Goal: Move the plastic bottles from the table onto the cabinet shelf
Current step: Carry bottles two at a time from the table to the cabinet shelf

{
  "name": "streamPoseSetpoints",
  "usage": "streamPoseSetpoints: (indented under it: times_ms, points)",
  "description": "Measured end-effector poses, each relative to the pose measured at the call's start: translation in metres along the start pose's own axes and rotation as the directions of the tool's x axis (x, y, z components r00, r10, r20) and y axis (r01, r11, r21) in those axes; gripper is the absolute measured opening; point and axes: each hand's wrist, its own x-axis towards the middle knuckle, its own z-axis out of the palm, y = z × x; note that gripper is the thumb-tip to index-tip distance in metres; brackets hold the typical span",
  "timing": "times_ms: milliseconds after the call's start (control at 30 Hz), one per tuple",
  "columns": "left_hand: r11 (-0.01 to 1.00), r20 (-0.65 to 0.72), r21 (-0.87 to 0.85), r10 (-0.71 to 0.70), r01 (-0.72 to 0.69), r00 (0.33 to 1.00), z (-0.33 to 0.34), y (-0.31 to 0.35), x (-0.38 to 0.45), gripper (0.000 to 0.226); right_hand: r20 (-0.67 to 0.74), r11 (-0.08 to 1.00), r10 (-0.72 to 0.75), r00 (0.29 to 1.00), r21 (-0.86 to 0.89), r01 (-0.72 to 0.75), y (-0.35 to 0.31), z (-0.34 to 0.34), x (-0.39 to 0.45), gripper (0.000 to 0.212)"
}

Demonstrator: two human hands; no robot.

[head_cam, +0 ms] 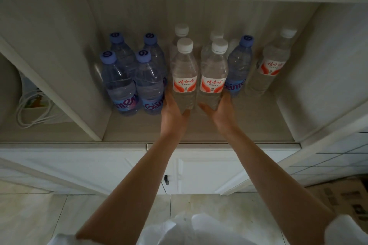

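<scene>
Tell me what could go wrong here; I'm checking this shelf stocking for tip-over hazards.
1. The left hand and right hand each grip a white-capped bottle low at its base, left bottle and right bottle; pushed from there, either could tip backward into the white-capped bottles behind.
2. The row is tightly packed: the right bottle stands close to a blue-capped bottle, and withdrawing the fingers could nudge it.

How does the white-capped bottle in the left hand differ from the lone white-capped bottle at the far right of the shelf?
The left-hand bottle sits in the front row, touching its neighbours; the far-right bottle stands apart, further back. The left hand holds the first near its base in a grip; no hand touches the second. Both are clear, upright, with white caps and red-and-white labels.
</scene>
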Motion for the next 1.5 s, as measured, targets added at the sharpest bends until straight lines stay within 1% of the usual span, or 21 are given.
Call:
streamPoseSetpoints:
  times_ms: [67,167,233,333,400,500,600,667,767,867,933,967,1033,1100,1167,1233,1300,1333,1367,1433,1500]
  points:
    - [1.0,0.02,0.006,-0.019,0.018,1.0,-0.005,-0.003,-0.011,0.091,0.003,0.999,0.041,0.999,-0.013,-0.04,0.003,0.0,-0.01,0.08]
    - [0.998,0.051,0.047,-0.053,0.051,0.997,-0.016,-0.004,-0.032,0.069,-0.003,0.997,0.073,0.997,-0.001,-0.073,0.006,0.001,-0.031,0.071]
    - [0.996,0.056,0.087,-0.038,0.033,0.998,-0.025,-0.005,-0.046,0.056,0.002,0.997,0.073,0.997,0.006,-0.073,0.005,0.001,-0.049,0.063]
    - [0.998,0.083,0.057,0.005,-0.009,0.997,-0.039,-0.012,-0.068,0.046,0.017,0.996,0.085,0.996,0.041,-0.085,0.0,0.003,-0.077,0.057]
    - [0.997,0.092,0.066,0.031,-0.037,0.995,-0.051,-0.015,-0.081,0.042,0.035,0.996,0.072,0.997,0.058,-0.074,-0.002,0.005,-0.095,0.052]
    - [0.996,0.024,0.082,0.044,-0.046,0.999,-0.069,-0.022,-0.104,0.041,0.106,0.999,0.013,0.994,0.028,-0.016,-0.011,0.009,-0.122,0.047]
    - [0.995,-0.022,0.1,-0.022,0.024,1.0,-0.085,-0.033,-0.13,0.034,0.193,0.997,-0.071,0.979,0.02,0.069,-0.018,0.014,-0.144,0.043]
    - [0.989,-0.063,0.127,-0.063,0.07,0.996,-0.095,-0.042,-0.15,0.029,0.275,0.993,-0.114,0.955,0.02,0.113,-0.02,0.018,-0.156,0.04]
    - [0.976,-0.173,0.134,-0.145,0.169,0.974,-0.107,-0.055,-0.181,0.024,0.437,0.987,-0.156,0.886,0.033,0.157,-0.016,0.027,-0.17,0.038]
    - [0.949,-0.323,0.114,-0.245,0.295,0.914,-0.114,-0.062,-0.218,0.025,0.607,0.974,-0.206,0.768,0.053,0.219,-0.01,0.035,-0.183,0.035]
    - [0.922,-0.416,0.103,-0.302,0.374,0.858,-0.114,-0.06,-0.248,0.025,0.695,0.965,-0.232,0.68,0.078,0.249,-0.006,0.04,-0.192,0.032]
    - [0.899,-0.469,0.092,-0.341,0.429,0.815,-0.113,-0.058,-0.267,0.025,0.741,0.958,-0.249,0.624,0.092,0.272,-0.004,0.041,-0.198,0.031]
    - [0.854,-0.572,0.03,-0.411,0.519,0.71,-0.107,-0.052,-0.305,0.024,0.813,0.938,-0.286,0.507,0.13,0.321,0.0,0.044,-0.212,0.029]
    - [0.81,-0.665,-0.063,-0.469,0.582,0.581,-0.097,-0.045,-0.349,0.023,0.87,0.911,-0.323,0.372,0.178,0.373,0.002,0.046,-0.231,0.029]
    - [0.766,-0.714,-0.127,-0.511,0.63,0.478,-0.088,-0.038,-0.386,0.024,0.898,0.888,-0.345,0.272,0.218,0.406,0.002,0.047,-0.249,0.028]
    - [0.721,-0.765,-0.165,-0.524,0.673,0.374,-0.08,-0.029,-0.423,0.024,0.92,0.856,-0.364,0.147,0.268,0.442,0.001,0.046,-0.273,0.026]
    - [0.68,-0.816,-0.215,-0.52,0.701,0.254,-0.073,-0.015,-0.462,0.023,0.927,0.809,-0.376,-0.005,0.331,0.486,-0.001,0.045,-0.306,0.026]
    - [0.669,-0.827,-0.232,-0.517,0.706,0.218,-0.071,-0.012,-0.474,0.023,0.922,0.791,-0.383,-0.049,0.355,0.498,-0.002,0.045,-0.317,0.026]
    - [0.656,-0.843,-0.259,-0.512,0.709,0.166,-0.068,-0.007,-0.488,0.022,0.914,0.77,-0.392,-0.107,0.39,0.506,-0.003,0.045,-0.333,0.026]
    - [0.626,-0.865,-0.331,-0.5,0.706,0.038,-0.062,0.005,-0.521,0.02,0.883,0.721,-0.41,-0.23,0.468,0.511,-0.005,0.042,-0.369,0.026]
    - [0.599,-0.871,-0.392,-0.486,0.699,-0.071,-0.054,0.016,-0.553,0.018,0.847,0.677,-0.406,-0.342,0.531,0.51,-0.007,0.036,-0.406,0.027]
